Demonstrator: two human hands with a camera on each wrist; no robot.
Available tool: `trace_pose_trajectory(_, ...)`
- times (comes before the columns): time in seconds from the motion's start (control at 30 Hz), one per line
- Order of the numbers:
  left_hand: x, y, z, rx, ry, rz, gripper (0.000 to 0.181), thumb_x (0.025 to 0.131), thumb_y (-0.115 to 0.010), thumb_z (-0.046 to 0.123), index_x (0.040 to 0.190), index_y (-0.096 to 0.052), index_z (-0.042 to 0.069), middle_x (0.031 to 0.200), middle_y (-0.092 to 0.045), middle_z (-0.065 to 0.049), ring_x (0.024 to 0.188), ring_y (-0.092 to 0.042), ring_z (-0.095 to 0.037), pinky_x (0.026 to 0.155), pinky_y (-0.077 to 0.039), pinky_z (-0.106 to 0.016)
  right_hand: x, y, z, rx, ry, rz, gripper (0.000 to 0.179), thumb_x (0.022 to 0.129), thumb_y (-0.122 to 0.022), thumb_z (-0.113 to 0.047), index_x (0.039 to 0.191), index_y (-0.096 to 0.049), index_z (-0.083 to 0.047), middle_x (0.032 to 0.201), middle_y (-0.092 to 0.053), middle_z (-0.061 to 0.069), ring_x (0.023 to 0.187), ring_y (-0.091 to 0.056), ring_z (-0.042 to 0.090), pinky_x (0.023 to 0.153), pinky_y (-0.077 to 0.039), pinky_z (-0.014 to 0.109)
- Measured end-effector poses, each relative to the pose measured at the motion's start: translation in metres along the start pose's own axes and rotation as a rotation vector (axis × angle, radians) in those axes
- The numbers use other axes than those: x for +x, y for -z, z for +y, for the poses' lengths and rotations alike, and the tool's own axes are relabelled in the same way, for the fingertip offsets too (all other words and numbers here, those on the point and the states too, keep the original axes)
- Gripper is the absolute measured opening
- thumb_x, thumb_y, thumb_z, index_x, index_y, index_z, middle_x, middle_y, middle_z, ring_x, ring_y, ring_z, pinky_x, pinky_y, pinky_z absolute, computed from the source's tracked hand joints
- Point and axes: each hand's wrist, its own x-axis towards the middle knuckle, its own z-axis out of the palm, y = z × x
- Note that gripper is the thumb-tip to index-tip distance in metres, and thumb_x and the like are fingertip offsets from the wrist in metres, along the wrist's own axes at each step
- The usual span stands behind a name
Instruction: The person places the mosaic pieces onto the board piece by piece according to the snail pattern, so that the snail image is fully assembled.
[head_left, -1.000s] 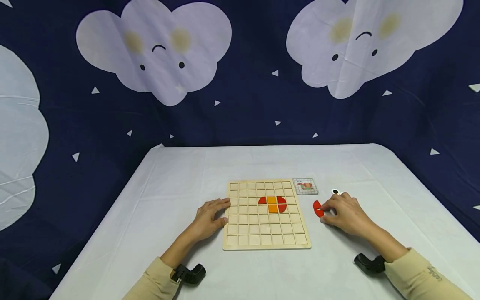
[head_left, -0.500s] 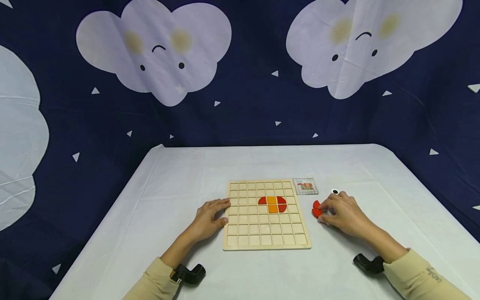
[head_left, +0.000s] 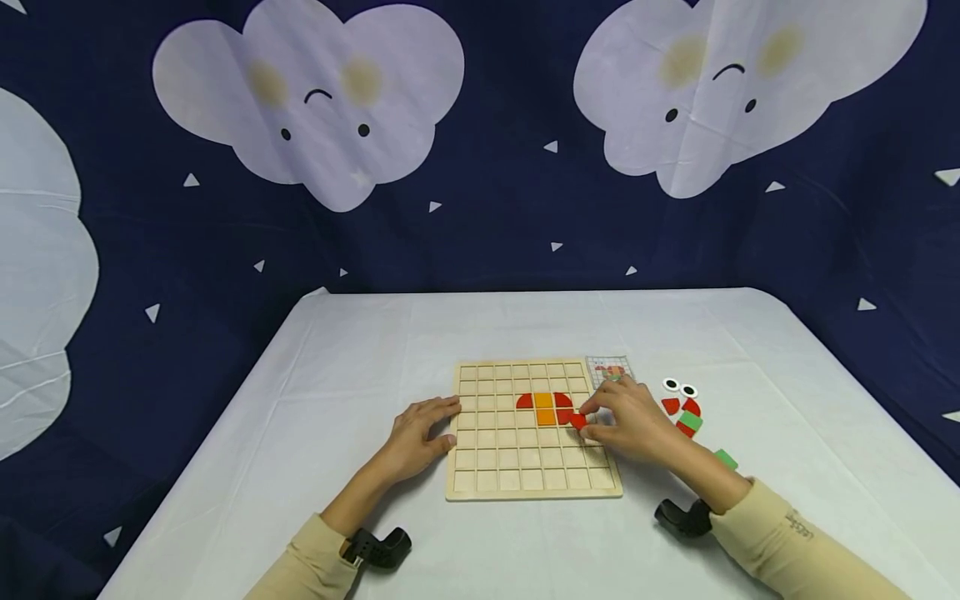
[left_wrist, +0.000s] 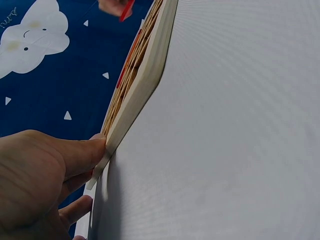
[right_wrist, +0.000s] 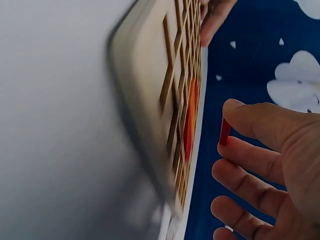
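The wooden grid board lies on the table. My left hand rests against its left edge, fingers fairly straight and thumb apart. My right hand pinches a small red piece between thumb and forefinger, at the right side of the grid; in the right wrist view this red piece is seen edge-on, the other fingers spread loosely. On the board sit two orange squares, with a red quarter-round piece to their left and red pieces to their right.
A small picture card lies by the board's top right corner, partly behind my right hand. Right of that hand are two eye discs, several red pieces and green pieces. A dark cloth hangs behind the table.
My right hand has carried a red piece leftward from the loose pieces to over the board's right side. More loose pieces now show. My left hand stays put.
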Motion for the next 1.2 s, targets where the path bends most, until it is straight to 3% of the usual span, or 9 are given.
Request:
trace_pose_trajectory(0.1,0.000,0.000,0.000,0.000,-0.002,0.000,0.047,0.087,-0.065,0.011,0.133,-0.054,0.007,0.145,-0.047,-0.005,0.136,-0.033,-0.034,0.110,-0.016,-0.060,0.009,-0.006,-0.010,0.004,0.034,0.001,0.018,0.073,-0.078,-0.026,0.088,-0.074,-0.016,0.093,-0.066,0.001,0.101,-0.054,0.029,0.091,-0.040,0.050)
trace_pose_trajectory(0.23,0.000,0.000,0.001,0.002,-0.001,0.001,0.048,0.087,-0.066,0.011,0.133,-0.054,0.007,0.145,-0.047,-0.005,0.136,-0.034,-0.034,0.110,-0.016,-0.061,0.021,-0.011,-0.024,-0.009,0.063,-0.006,0.018,0.073,-0.079,-0.027,0.087,-0.074,-0.017,0.089,-0.065,-0.003,0.086,-0.048,0.017,0.076,-0.037,0.036)
trace_pose_trajectory(0.5,0.001,-0.001,0.000,0.007,0.004,0.002,0.048,0.087,-0.066,0.012,0.133,-0.054,0.007,0.145,-0.047,-0.004,0.136,-0.034,-0.034,0.110,-0.016,-0.061,0.039,-0.019,-0.042,-0.026,0.041,-0.043,0.020,0.073,-0.078,-0.029,0.089,-0.074,-0.018,0.091,-0.064,-0.004,0.087,-0.046,0.015,0.073,-0.034,0.029)
trace_pose_trajectory(1.2,0.001,0.000,0.000,0.021,-0.012,0.000,0.047,0.087,-0.065,0.012,0.132,-0.055,0.007,0.145,-0.047,-0.005,0.135,-0.035,-0.034,0.109,-0.017,-0.061,0.052,-0.033,-0.040,-0.018,0.039,-0.106,0.022,0.072,-0.080,-0.030,0.087,-0.074,-0.016,0.085,-0.062,-0.004,0.080,-0.041,0.015,0.068,-0.028,0.028)
